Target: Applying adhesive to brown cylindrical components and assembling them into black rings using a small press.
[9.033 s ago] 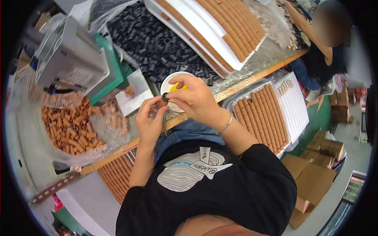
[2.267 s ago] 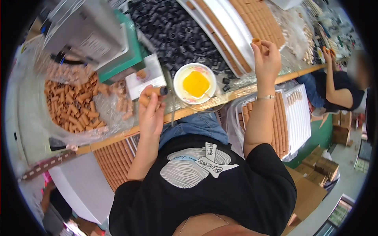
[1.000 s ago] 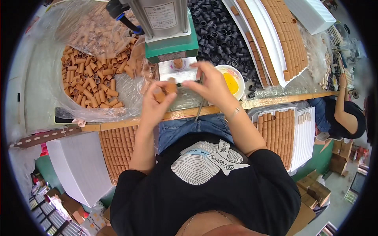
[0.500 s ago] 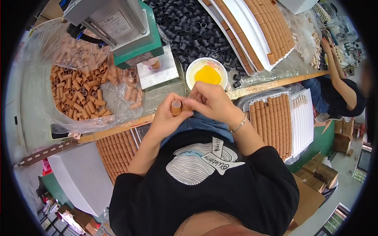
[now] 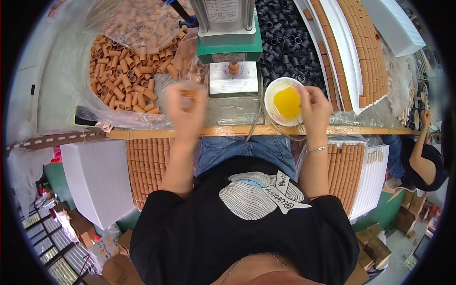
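Observation:
My left hand [image 5: 185, 109], blurred by motion, is raised near the edge of the brown tube pile. A short brown tube [image 5: 189, 93] shows blurred in its curled fingers. My right hand [image 5: 315, 110] is at the right rim of a white bowl [image 5: 271, 114] with yellow stuff [image 5: 288, 102] inside. Its fingers are pinched together; whatever is between them is too small to make out. Between my hands stands a green and grey press [image 5: 229, 42], with a brown piece [image 5: 233, 69] upright on its pale metal block [image 5: 232, 86].
Loose brown tubes [image 5: 124, 78] lie on plastic film at the left. Black fittings [image 5: 285, 42] are heaped behind the bowl. White trays with rows of brown tubes [image 5: 363, 52] stand at the right; more rows [image 5: 148, 166] sit below the wooden table edge [image 5: 228, 130]. A co-worker [image 5: 420, 156] sits far right.
My hands were together in front of me at the brown tube and have moved apart. The left went left with the tube, the right to the bowl. The view has also swung left.

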Demonstrator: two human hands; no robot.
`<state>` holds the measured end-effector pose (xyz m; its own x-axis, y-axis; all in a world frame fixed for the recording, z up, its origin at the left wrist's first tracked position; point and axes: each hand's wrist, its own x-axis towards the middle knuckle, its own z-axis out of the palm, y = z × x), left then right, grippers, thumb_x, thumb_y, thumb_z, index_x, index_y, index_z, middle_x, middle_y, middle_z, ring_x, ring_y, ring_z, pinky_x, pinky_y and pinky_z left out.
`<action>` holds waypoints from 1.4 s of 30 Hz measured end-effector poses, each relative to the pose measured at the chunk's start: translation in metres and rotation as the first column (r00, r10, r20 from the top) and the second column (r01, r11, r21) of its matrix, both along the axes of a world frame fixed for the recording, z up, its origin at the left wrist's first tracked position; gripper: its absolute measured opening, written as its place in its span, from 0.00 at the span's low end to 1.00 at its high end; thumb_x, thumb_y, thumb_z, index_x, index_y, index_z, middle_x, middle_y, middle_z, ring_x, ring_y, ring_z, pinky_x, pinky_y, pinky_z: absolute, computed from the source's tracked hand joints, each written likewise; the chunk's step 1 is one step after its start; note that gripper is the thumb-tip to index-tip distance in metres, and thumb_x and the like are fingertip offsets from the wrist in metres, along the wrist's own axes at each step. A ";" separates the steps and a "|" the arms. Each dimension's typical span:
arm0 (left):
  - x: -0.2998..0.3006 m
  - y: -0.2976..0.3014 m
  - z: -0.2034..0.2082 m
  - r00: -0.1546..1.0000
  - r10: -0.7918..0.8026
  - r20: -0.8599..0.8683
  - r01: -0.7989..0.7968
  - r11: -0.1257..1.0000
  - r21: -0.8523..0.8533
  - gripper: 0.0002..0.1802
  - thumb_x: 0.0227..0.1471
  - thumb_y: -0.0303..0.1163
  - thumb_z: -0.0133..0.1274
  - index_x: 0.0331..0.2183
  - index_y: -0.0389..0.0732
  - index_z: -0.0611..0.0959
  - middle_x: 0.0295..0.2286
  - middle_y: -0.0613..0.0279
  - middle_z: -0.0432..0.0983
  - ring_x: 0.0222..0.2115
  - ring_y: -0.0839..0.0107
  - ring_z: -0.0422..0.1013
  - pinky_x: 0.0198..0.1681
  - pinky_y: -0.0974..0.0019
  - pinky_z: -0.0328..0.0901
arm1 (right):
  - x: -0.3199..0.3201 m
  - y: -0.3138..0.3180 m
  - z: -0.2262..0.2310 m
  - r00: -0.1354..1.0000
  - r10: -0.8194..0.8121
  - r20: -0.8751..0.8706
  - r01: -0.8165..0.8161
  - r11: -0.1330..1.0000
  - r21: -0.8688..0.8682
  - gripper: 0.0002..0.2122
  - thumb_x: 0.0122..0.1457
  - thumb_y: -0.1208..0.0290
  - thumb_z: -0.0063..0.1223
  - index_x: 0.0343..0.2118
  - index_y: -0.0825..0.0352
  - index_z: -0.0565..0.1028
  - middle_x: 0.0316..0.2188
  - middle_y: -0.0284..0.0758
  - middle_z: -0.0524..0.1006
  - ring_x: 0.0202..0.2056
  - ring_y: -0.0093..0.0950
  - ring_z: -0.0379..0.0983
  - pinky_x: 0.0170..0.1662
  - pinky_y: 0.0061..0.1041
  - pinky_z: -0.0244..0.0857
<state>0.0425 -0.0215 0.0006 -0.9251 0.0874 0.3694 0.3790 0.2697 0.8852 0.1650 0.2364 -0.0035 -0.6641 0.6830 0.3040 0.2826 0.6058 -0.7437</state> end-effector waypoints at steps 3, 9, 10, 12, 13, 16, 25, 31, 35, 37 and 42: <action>-0.071 -0.053 -0.007 0.990 0.026 -0.136 -0.065 0.954 -0.293 0.13 0.46 0.23 0.57 0.37 0.39 0.75 0.35 0.59 0.74 0.35 0.65 0.71 0.39 0.65 0.65 | 0.005 0.026 0.001 0.974 -0.154 0.164 0.140 0.986 0.093 0.08 0.54 0.65 0.59 0.30 0.64 0.80 0.16 0.39 0.76 0.19 0.31 0.75 0.24 0.27 0.66; -0.122 -0.071 -0.019 0.961 -0.266 -0.076 0.145 0.718 -0.680 0.16 0.44 0.18 0.51 0.38 0.40 0.74 0.36 0.48 0.73 0.39 0.49 0.70 0.41 0.59 0.65 | -0.007 0.029 -0.014 0.969 -0.135 0.207 0.113 0.987 0.112 0.10 0.53 0.64 0.58 0.30 0.66 0.80 0.19 0.41 0.77 0.23 0.39 0.76 0.29 0.34 0.68; -0.123 -0.071 -0.017 0.945 -0.306 -0.112 0.140 0.692 -0.708 0.16 0.43 0.17 0.50 0.38 0.39 0.74 0.35 0.48 0.73 0.39 0.48 0.69 0.40 0.58 0.65 | -0.009 0.028 -0.014 0.966 -0.148 0.210 0.125 0.985 0.116 0.10 0.53 0.64 0.58 0.30 0.66 0.80 0.19 0.41 0.77 0.23 0.39 0.76 0.29 0.34 0.68; -0.131 -0.075 -0.017 0.937 -0.341 -0.078 0.179 0.659 -0.730 0.17 0.43 0.17 0.49 0.39 0.39 0.74 0.34 0.48 0.73 0.38 0.48 0.70 0.39 0.56 0.65 | -0.014 0.029 -0.015 0.966 -0.140 0.217 0.108 0.983 0.152 0.10 0.53 0.64 0.58 0.29 0.66 0.79 0.19 0.41 0.77 0.23 0.39 0.76 0.28 0.33 0.68; -0.130 -0.077 -0.018 0.938 -0.339 -0.076 0.179 0.660 -0.730 0.17 0.43 0.17 0.49 0.39 0.39 0.74 0.34 0.48 0.73 0.38 0.48 0.70 0.39 0.56 0.65 | -0.014 0.031 -0.015 0.966 -0.138 0.219 0.105 0.983 0.152 0.10 0.53 0.64 0.58 0.29 0.66 0.79 0.19 0.41 0.77 0.23 0.39 0.76 0.28 0.33 0.68; -0.121 -0.089 -0.020 0.966 -0.246 -0.078 0.103 0.645 -0.757 0.16 0.44 0.18 0.49 0.39 0.39 0.74 0.34 0.48 0.73 0.38 0.49 0.70 0.39 0.56 0.65 | -0.014 0.034 -0.022 0.940 -0.203 0.274 0.149 0.967 0.207 0.09 0.53 0.64 0.58 0.29 0.65 0.79 0.19 0.41 0.77 0.23 0.38 0.76 0.28 0.33 0.68; -0.053 -0.085 0.003 0.981 -0.192 0.006 0.192 0.975 -0.112 0.19 0.44 0.13 0.56 0.37 0.39 0.69 0.37 0.58 0.74 0.39 0.71 0.71 0.42 0.70 0.67 | 0.013 0.029 0.004 0.995 0.096 0.018 -0.098 0.987 0.125 0.03 0.52 0.72 0.58 0.28 0.63 0.77 0.22 0.34 0.75 0.22 0.35 0.72 0.26 0.29 0.65; 0.001 0.001 0.001 0.868 -0.496 0.042 0.497 0.868 -0.018 0.23 0.42 0.12 0.59 0.38 0.40 0.67 0.37 0.56 0.75 0.39 0.71 0.72 0.42 0.69 0.68 | 0.029 0.013 -0.004 0.869 0.404 0.287 -0.494 0.744 0.449 0.04 0.47 0.77 0.59 0.27 0.65 0.76 0.23 0.35 0.69 0.25 0.35 0.68 0.27 0.31 0.62; 0.027 0.030 0.004 0.759 -0.643 0.104 0.591 0.747 0.305 0.23 0.41 0.11 0.59 0.37 0.39 0.67 0.37 0.56 0.76 0.39 0.72 0.72 0.43 0.70 0.67 | 0.024 0.006 0.002 0.863 0.414 0.289 -0.504 0.746 0.436 0.06 0.45 0.78 0.59 0.28 0.65 0.76 0.27 0.35 0.69 0.27 0.34 0.69 0.31 0.28 0.62; 0.030 0.037 0.004 0.748 -0.657 0.093 0.608 0.735 0.300 0.23 0.41 0.12 0.59 0.37 0.39 0.67 0.37 0.56 0.76 0.39 0.72 0.72 0.43 0.70 0.67 | 0.025 -0.003 0.013 0.889 0.448 0.097 -0.458 0.877 0.146 0.06 0.45 0.79 0.59 0.29 0.66 0.76 0.27 0.36 0.69 0.28 0.33 0.68 0.33 0.27 0.62; 0.038 0.055 0.002 0.755 -0.647 0.108 0.618 0.757 0.210 0.18 0.44 0.16 0.61 0.36 0.37 0.71 0.35 0.59 0.78 0.36 0.74 0.75 0.40 0.72 0.69 | 0.015 -0.029 0.037 0.836 0.458 -0.302 -0.527 0.825 -0.206 0.07 0.44 0.76 0.62 0.27 0.65 0.76 0.28 0.37 0.70 0.30 0.35 0.68 0.33 0.31 0.60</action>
<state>0.0804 0.0333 0.0031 -0.7249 0.6306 0.2774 0.2603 -0.1221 0.9578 0.1802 0.2071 0.0333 -0.8678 0.3597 0.3429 -0.1980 0.3826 -0.9024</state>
